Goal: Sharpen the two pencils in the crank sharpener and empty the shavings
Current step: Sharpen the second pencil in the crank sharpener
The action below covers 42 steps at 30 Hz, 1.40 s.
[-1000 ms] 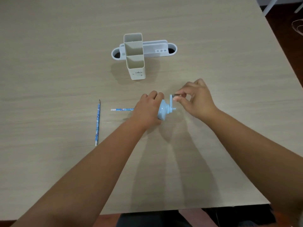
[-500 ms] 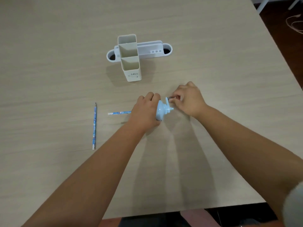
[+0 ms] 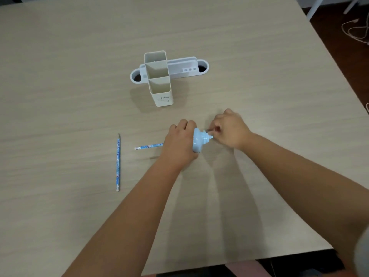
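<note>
Crank handle (image 3: 210, 135) advances under right hand (image 3: 229, 130) pinch while left hand (image 3: 179, 143) clamps blue sharpener (image 3: 197, 141) with inserted pencil (image 3: 148, 146), so sharpening is judged ongoing

On your table (image 3: 79, 56), light wood-grain laminate, you have one desk organiser (image 3: 159, 76), off-white plastic, standing beyond the middle of the surface. It consists of a tall rectangular tower split into three open compartments, crossed behind by a low tray with rounded ends; each end shows a dark round opening, and the tray's right half carries a row of small holes. Faint lettering marks the tower's near face, too small to read. Off the table's far right corner you can see dark flooring, white furniture legs (image 3: 315, 7) and a loose pale cable (image 3: 357, 31).
</note>
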Each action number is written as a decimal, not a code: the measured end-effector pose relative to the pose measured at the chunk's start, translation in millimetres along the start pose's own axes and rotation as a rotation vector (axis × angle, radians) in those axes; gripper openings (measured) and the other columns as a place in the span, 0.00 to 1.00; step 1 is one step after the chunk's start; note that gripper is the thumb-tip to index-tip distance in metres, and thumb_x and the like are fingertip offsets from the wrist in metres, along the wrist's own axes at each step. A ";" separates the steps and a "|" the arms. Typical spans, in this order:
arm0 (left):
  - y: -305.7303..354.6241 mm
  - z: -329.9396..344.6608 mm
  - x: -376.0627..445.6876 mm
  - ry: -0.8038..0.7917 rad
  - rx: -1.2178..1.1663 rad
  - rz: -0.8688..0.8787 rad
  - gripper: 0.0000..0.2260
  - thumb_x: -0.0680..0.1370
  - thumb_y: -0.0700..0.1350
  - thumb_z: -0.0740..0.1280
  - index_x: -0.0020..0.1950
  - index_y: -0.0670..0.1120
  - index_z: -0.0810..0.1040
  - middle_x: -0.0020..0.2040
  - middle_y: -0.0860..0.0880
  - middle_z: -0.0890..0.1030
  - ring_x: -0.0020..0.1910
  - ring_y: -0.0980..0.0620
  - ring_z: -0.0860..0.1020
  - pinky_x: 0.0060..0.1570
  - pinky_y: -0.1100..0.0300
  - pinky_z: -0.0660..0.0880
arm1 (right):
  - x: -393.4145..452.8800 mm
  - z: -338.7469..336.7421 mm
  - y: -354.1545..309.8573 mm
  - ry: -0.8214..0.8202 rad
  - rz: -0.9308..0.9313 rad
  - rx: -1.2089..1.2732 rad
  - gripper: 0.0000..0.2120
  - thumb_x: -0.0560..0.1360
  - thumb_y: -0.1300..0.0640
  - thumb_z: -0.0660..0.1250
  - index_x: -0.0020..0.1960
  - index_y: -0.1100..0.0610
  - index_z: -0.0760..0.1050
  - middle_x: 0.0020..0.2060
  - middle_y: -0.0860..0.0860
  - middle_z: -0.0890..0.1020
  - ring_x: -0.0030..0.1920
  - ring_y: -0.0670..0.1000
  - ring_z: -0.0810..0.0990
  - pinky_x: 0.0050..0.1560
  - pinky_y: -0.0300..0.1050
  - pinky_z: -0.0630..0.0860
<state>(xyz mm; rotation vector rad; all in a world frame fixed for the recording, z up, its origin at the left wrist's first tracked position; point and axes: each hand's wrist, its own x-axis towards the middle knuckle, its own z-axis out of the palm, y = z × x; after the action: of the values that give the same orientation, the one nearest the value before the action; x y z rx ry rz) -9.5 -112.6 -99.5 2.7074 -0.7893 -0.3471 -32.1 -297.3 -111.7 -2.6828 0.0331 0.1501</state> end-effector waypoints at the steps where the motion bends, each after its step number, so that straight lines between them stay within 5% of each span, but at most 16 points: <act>1: -0.4 0.8 -0.1 0.009 -0.006 -0.003 0.28 0.63 0.46 0.76 0.59 0.45 0.69 0.55 0.47 0.71 0.44 0.48 0.64 0.41 0.54 0.70 | -9.6 5.6 -0.1 -0.055 -0.029 -0.018 0.07 0.70 0.50 0.70 0.44 0.52 0.82 0.38 0.51 0.82 0.46 0.56 0.71 0.52 0.55 0.73; 5: -1.3 1.9 0.5 0.008 0.017 0.012 0.29 0.62 0.45 0.76 0.60 0.45 0.69 0.55 0.47 0.71 0.43 0.48 0.64 0.40 0.56 0.65 | -60.1 -8.1 -9.2 -0.073 -0.136 0.201 0.07 0.67 0.50 0.72 0.38 0.54 0.82 0.31 0.48 0.80 0.38 0.51 0.73 0.45 0.43 0.72; 9: -0.8 3.3 3.0 0.009 0.029 0.033 0.29 0.62 0.47 0.76 0.59 0.45 0.69 0.55 0.47 0.71 0.43 0.47 0.66 0.44 0.53 0.72 | -41.4 -34.8 -12.7 0.141 -0.044 0.400 0.04 0.68 0.54 0.75 0.41 0.52 0.82 0.32 0.48 0.79 0.40 0.46 0.71 0.44 0.34 0.68; 12: -5.3 9.1 5.4 0.017 0.052 0.056 0.28 0.61 0.48 0.75 0.57 0.46 0.69 0.52 0.49 0.71 0.45 0.45 0.71 0.47 0.49 0.73 | -3.9 -21.7 -6.6 0.176 0.053 0.251 0.05 0.70 0.53 0.73 0.43 0.53 0.82 0.36 0.50 0.80 0.43 0.50 0.70 0.45 0.38 0.70; 15: -9.7 14.7 8.9 0.038 0.045 0.056 0.27 0.60 0.47 0.74 0.56 0.47 0.69 0.52 0.49 0.72 0.46 0.45 0.72 0.47 0.49 0.73 | -1.3 3.5 3.6 0.037 0.064 0.074 0.06 0.69 0.52 0.72 0.43 0.53 0.83 0.39 0.52 0.82 0.45 0.57 0.73 0.49 0.51 0.74; 20: -5.6 11.1 5.5 0.027 0.008 0.060 0.28 0.62 0.45 0.75 0.59 0.46 0.70 0.54 0.47 0.72 0.46 0.44 0.71 0.48 0.50 0.74 | -35.5 15.9 7.4 0.016 0.051 0.115 0.08 0.66 0.49 0.75 0.43 0.50 0.83 0.37 0.49 0.81 0.43 0.55 0.71 0.46 0.47 0.71; 25: -1.1 -1.6 2.9 -0.075 0.037 0.047 0.35 0.61 0.49 0.78 0.64 0.48 0.67 0.59 0.48 0.69 0.52 0.43 0.70 0.52 0.50 0.74 | -34.7 3.7 -4.9 -0.160 0.303 0.312 0.15 0.65 0.54 0.77 0.51 0.55 0.82 0.46 0.51 0.83 0.49 0.52 0.80 0.55 0.45 0.75; 28: -2.8 -8.9 -3.9 -0.071 0.073 0.079 0.49 0.58 0.57 0.78 0.73 0.55 0.56 0.67 0.51 0.65 0.63 0.44 0.65 0.66 0.49 0.64 | -38.0 -19.2 -12.9 -0.135 0.324 0.263 0.24 0.68 0.52 0.74 0.63 0.52 0.75 0.53 0.49 0.80 0.53 0.50 0.77 0.53 0.38 0.69; 31: -9.9 -29.0 -18.3 -0.040 -0.068 0.077 0.52 0.60 0.63 0.74 0.75 0.61 0.45 0.74 0.53 0.58 0.73 0.46 0.54 0.74 0.41 0.48 | -40.2 -38.2 -26.6 -0.066 0.240 0.289 0.25 0.71 0.55 0.70 0.67 0.50 0.71 0.55 0.49 0.79 0.44 0.49 0.74 0.51 0.39 0.70; 33: -28.0 -42.5 -29.2 0.005 -0.181 0.019 0.45 0.64 0.64 0.68 0.75 0.61 0.49 0.75 0.53 0.59 0.75 0.48 0.53 0.75 0.43 0.46 | -38.9 -44.0 -42.0 -0.071 0.157 0.323 0.25 0.72 0.57 0.69 0.67 0.48 0.70 0.57 0.49 0.77 0.45 0.47 0.73 0.52 0.38 0.71; 36: -68.9 -48.6 -41.3 0.026 -0.072 -0.036 0.32 0.70 0.64 0.56 0.72 0.56 0.66 0.70 0.52 0.72 0.71 0.46 0.64 0.73 0.47 0.56 | -32.0 -42.1 -66.2 -0.154 0.032 0.280 0.26 0.71 0.57 0.70 0.67 0.47 0.70 0.62 0.49 0.74 0.55 0.46 0.72 0.52 0.32 0.66; 39: -81.2 -40.4 -47.8 0.058 0.078 0.039 0.21 0.74 0.57 0.56 0.58 0.49 0.81 0.49 0.45 0.85 0.51 0.41 0.80 0.56 0.50 0.72 | -22.9 -28.9 -84.2 -0.243 -0.046 0.174 0.27 0.68 0.53 0.72 0.66 0.45 0.70 0.65 0.49 0.72 0.63 0.51 0.71 0.63 0.44 0.68; 42: -78.0 -34.5 -49.3 0.147 0.058 0.060 0.14 0.76 0.50 0.61 0.49 0.47 0.85 0.38 0.43 0.85 0.39 0.39 0.80 0.43 0.50 0.76 | -19.2 -20.0 -94.3 -0.227 -0.054 0.047 0.24 0.69 0.52 0.71 0.64 0.45 0.72 0.64 0.48 0.73 0.62 0.54 0.70 0.61 0.51 0.71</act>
<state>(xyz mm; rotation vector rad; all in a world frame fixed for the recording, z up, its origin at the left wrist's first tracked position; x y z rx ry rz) -1.7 -15.2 -87.6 2.7184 -0.8486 -0.1117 -44.6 -221.4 -50.5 -2.5998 -0.1050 0.4304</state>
